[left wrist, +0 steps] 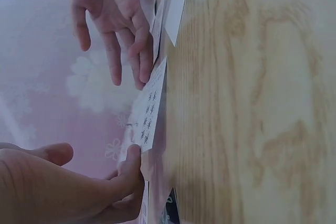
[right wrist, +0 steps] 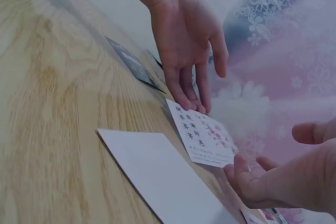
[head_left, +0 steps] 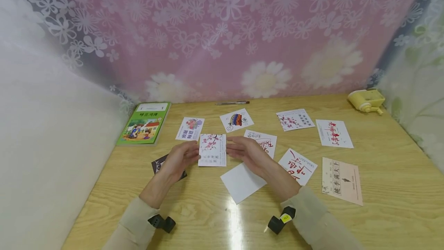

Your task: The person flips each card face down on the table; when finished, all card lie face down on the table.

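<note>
Blossom card (head_left: pixel 212 153): it sits just left of the centre of the frame, between the person's hands, its printed branch toward the top edge and its lettering toward the bottom. Its outline shows slightly taller than wide, so the long axis seems to run up and down the frame. Whether it lies fully flat cannot be told.

The left hand (head_left: pixel 178 160) and right hand (head_left: pixel 250 154) flank it — fingers fairly straight, tips touching the side edges, thumbs apart, neither hand pinching it.

A dark card (head_left: pixel 159 163) lies partly under the left hand; a blank white card (head_left: pixel 242 183) angles just beyond the lower right corner, and a red-lettered card (head_left: pixel 268 141) shows behind the right hand. Between the forearms, lower centre, bare wood grain shows.

The table (head_left: pixel 199 213) is pale wood with a bright reflection at bottom centre. A green book (head_left: pixel 143 123) lies at left, a pen (head_left: pixel 232 103) at upper centre — against a pink flowered wall covering (head_left: pixel 215 49).
</note>
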